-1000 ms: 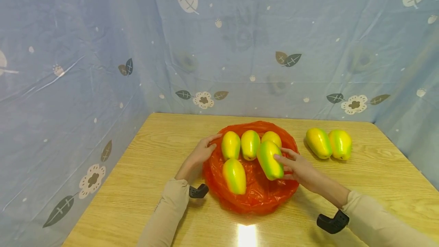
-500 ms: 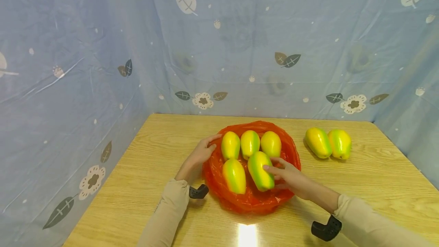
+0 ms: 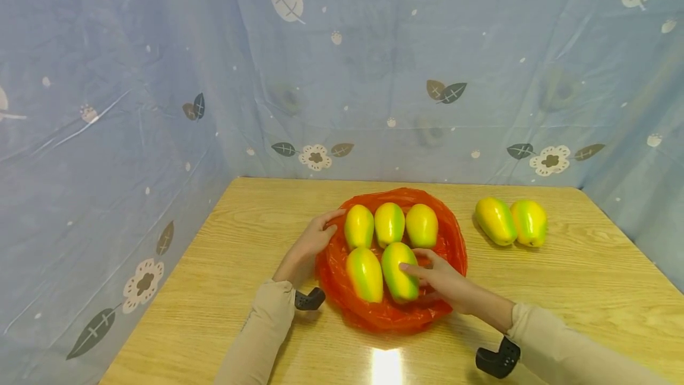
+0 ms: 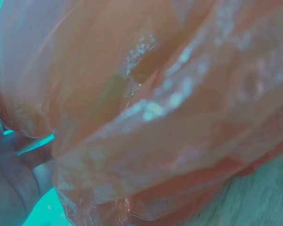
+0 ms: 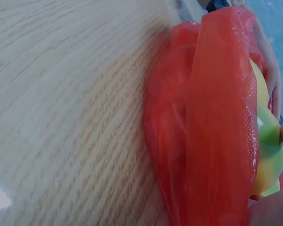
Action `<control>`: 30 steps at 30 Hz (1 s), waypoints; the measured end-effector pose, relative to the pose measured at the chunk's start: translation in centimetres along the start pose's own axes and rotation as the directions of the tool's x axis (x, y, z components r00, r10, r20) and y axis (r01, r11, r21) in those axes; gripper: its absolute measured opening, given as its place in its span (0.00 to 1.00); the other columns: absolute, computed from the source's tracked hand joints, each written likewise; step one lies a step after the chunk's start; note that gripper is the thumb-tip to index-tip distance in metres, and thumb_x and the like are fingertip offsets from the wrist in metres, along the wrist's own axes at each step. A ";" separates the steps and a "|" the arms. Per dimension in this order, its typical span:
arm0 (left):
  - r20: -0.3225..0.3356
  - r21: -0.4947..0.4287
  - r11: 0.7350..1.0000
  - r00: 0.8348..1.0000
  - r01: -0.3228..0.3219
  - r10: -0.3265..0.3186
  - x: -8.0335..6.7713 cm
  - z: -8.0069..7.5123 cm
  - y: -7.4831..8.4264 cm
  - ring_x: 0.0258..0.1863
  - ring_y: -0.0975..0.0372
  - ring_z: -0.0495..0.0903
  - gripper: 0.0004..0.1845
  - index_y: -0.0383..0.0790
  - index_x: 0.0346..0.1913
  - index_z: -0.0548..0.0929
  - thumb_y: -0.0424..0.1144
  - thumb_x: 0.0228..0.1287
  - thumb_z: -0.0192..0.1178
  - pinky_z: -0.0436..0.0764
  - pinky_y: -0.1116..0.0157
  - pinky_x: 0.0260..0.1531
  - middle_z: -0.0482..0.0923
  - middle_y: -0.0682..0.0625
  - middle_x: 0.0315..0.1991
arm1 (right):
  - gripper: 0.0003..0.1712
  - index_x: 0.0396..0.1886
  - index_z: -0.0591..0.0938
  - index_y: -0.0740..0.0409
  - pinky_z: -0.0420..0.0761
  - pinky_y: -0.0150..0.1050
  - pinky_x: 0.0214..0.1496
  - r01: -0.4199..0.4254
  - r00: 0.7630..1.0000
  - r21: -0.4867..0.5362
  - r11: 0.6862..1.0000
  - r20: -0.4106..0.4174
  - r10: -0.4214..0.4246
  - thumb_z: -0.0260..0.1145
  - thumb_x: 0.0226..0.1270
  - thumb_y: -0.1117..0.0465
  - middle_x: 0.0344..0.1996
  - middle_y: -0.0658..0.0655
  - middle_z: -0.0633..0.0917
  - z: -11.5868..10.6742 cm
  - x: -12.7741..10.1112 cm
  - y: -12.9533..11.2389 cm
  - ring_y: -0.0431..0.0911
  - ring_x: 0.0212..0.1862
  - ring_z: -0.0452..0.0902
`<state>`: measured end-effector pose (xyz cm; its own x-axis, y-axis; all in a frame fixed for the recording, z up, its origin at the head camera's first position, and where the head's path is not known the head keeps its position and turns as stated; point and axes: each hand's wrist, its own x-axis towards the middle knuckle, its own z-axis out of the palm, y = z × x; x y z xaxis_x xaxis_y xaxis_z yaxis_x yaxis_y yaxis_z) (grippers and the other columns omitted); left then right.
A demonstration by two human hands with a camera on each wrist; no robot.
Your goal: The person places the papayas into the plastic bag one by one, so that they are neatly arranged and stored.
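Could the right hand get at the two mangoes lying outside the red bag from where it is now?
Probably yes. The two mangoes lie on bare table, right of the red bag, with nothing between. But the right hand now holds a mango.

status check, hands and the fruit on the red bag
Right hand grips front-right mango on the red bag. Left hand holds bag's left edge. Two mangoes off to the right; nothing in the way.

A wooden table (image 3: 240,266) bears a red bag (image 3: 454,242) and two mangoes (image 3: 510,221).
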<state>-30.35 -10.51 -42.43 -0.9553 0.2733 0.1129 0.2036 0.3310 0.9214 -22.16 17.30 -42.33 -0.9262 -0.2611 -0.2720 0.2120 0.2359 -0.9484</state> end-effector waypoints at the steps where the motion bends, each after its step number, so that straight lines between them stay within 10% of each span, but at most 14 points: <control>1: 0.001 0.006 1.000 1.000 -0.006 0.006 0.0 0.0 0.0 0.68 0.48 0.59 0.23 0.38 0.67 0.70 0.25 0.71 0.43 0.63 0.51 0.63 0.61 0.40 0.69 | 0.41 0.68 0.58 0.62 0.81 0.47 0.43 0.001 1.000 -0.001 1.000 -0.003 -0.001 0.65 0.65 0.48 0.51 0.65 0.71 0.1 0.0 0.0 0.54 0.44 0.73; 30: -0.006 0.079 0.996 0.999 -0.041 0.042 0.1 -0.1 -0.1 0.69 0.49 0.56 0.23 0.38 0.67 0.70 0.25 0.70 0.44 0.57 0.51 0.66 0.62 0.41 0.68 | 0.44 0.69 0.59 0.66 0.81 0.49 0.45 -0.016 1.000 -0.180 0.983 0.004 0.017 0.65 0.63 0.46 0.52 0.65 0.75 0.2 0.2 -1.5 0.53 0.44 0.78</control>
<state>-30.53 -10.57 -42.50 -0.9472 0.2816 0.1532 0.2588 0.3894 0.8839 -22.56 16.71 -41.04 -0.9212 -0.2608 -0.2886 0.1670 0.4049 -0.8990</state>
